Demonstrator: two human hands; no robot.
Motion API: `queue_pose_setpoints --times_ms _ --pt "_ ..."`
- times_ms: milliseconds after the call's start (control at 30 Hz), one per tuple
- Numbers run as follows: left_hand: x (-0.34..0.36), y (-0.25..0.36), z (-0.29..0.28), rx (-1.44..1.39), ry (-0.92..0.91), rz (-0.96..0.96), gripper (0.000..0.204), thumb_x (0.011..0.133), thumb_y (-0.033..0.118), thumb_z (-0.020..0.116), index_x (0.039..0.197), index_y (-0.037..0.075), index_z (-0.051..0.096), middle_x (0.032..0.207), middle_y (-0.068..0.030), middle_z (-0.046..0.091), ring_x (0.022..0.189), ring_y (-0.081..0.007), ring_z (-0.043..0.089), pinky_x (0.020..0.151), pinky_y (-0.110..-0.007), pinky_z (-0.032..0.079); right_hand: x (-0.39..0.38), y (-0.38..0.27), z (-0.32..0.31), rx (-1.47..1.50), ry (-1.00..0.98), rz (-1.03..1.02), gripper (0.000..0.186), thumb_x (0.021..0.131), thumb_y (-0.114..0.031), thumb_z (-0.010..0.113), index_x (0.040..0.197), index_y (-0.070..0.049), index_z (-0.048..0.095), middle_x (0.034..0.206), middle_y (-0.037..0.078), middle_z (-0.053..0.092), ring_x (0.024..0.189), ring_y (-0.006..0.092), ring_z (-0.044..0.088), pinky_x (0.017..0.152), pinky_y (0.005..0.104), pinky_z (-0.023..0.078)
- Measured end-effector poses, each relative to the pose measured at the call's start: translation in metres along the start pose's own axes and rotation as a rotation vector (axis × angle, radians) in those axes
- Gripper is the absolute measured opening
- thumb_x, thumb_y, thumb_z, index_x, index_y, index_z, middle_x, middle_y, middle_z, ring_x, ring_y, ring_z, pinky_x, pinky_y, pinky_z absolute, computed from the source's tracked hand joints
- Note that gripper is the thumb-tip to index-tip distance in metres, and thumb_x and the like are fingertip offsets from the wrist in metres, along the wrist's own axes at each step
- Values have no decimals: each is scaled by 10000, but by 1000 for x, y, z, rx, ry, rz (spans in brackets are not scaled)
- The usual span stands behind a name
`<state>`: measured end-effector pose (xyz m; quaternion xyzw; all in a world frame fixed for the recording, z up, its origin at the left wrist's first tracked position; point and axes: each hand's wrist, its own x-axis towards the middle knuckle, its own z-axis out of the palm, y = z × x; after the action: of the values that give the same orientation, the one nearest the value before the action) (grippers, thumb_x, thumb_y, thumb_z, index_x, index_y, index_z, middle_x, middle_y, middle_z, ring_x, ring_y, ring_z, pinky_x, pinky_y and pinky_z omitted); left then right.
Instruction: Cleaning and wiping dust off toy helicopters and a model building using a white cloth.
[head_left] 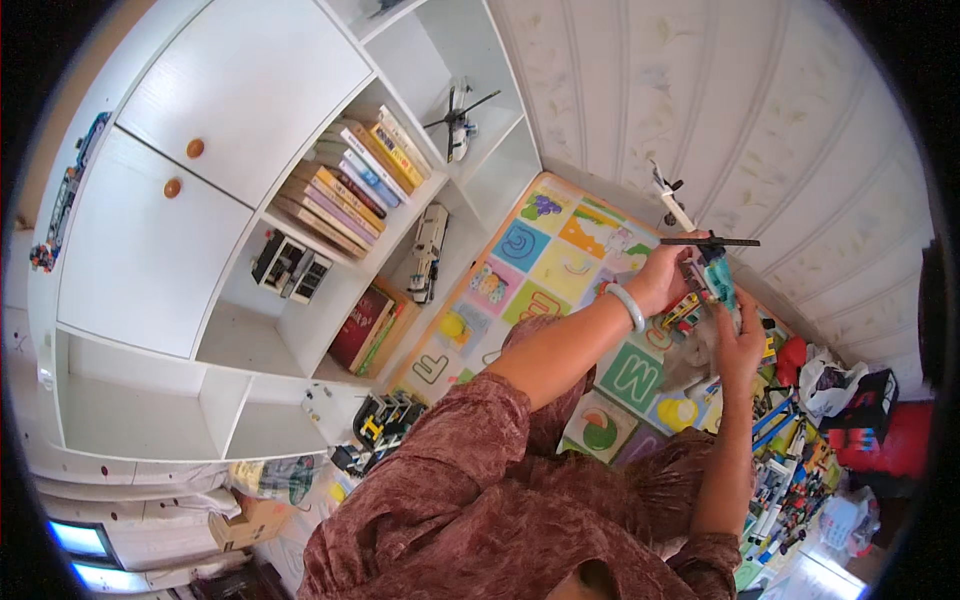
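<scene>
A toy brick helicopter [715, 262] with a long white tail, black rotor and translucent teal cockpit is raised over the patterned mat [628, 382]. My left hand [666, 272], with a pale bangle at the wrist, is closed on its tail side, fingers partly hidden behind the model. My right hand [737, 338] grips it near the teal cockpit from below. A small yellow and red toy [683, 316] shows just below the helicopter, partly hidden by it.
A white shelf unit [150, 270] at left holds books [340, 190], another helicopter [458, 130] and brick models [428, 250]. A papered wall [760, 130] borders the mat. Loose bricks [790, 480], bags [835, 380] and a red object [900, 445] crowd the right. A cardboard box [240, 525] lies lower left.
</scene>
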<state>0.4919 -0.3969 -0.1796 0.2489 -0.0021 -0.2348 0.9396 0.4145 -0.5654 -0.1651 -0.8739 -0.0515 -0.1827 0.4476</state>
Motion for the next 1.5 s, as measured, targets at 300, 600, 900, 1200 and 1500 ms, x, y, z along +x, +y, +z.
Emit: queue_pose_setpoints --times_ms 300,600,900,1200,1500 --pt "-9 6 18 140 0 -102 305 905 382 567 1036 111 615 952 -70 648 884 -230 646 723 -430 564 7 30 -16 51 -13 46 329 907 -97 611 1212 24 584 1130 119 646 1033 156 587 920 294 438" --pt "-12 5 22 298 81 -117 447 861 537 596 1012 117 626 972 -74 645 857 -219 659 702 -410 569 7 33 -20 121 -48 74 343 930 -111 594 1236 40 567 1180 128 620 1076 160 567 949 286 422" --pt "-16 6 24 207 27 -197 494 837 581 617 1026 124 614 911 -86 656 844 -256 667 680 -468 573 8 32 -21 182 -42 141 377 937 -152 596 1270 23 558 1185 126 619 1075 158 565 947 294 424" --pt "-6 4 18 172 133 -133 434 841 551 623 968 136 640 913 -77 672 871 -252 661 671 -462 564 11 32 -16 206 54 264 365 949 -246 577 1187 29 591 1124 113 629 1032 173 583 907 301 447" --pt "-5 7 14 152 267 -11 444 820 560 640 1035 175 591 977 -58 602 847 -235 635 627 -423 545 7 44 -1 995 153 624 331 933 -196 557 1165 37 584 1058 100 633 975 194 612 875 328 491"
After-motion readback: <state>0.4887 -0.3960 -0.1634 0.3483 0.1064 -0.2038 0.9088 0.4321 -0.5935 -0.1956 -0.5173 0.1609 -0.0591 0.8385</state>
